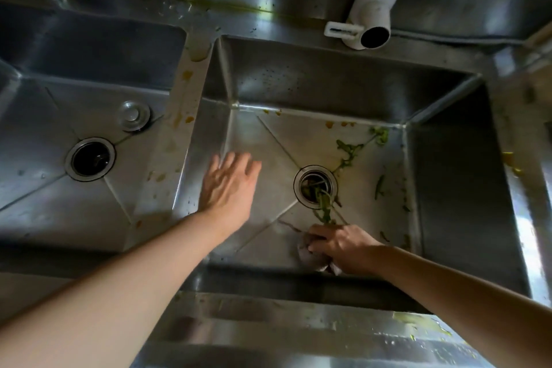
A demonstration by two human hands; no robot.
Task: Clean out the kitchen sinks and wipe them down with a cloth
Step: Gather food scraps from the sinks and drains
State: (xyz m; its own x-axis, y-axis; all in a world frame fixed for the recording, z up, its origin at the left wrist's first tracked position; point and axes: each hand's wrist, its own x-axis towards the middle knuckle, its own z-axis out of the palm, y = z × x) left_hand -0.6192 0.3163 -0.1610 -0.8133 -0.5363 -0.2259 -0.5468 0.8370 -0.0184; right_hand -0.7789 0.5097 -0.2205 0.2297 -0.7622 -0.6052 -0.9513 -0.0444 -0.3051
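Looking down from head height into two steel sinks set in a counter (268, 317), a person reaches both bare arms into the right sink (460, 164). The right hand (340, 243) is clenched round a bunched grey cloth (310, 254) and presses it on the sink floor near the front wall, just in front of the drain (316, 185). The left hand (231, 184) is released, fingers straight and spread, over the floor by the sink's left wall; whether it touches the steel cannot be told.

Green scraps (352, 148) trail from the back right corner to the drain, and a stem (324, 210) hangs out of it towards the cloth. Orange bits (328, 124) lie along the back edge and on the divider (179, 128) between the sinks. The left sink (35, 116) shows an open drain hole (90, 159) with a loose plug (133, 115) lying behind it. A white pipe (376, 0) points down over the back rim.

The likely trouble: a wipe towards the drain could push the scraps down and block it, since they have not been lifted out. The cloth could also catch the stem and smear it. Bits on the divider could fall into the left sink.
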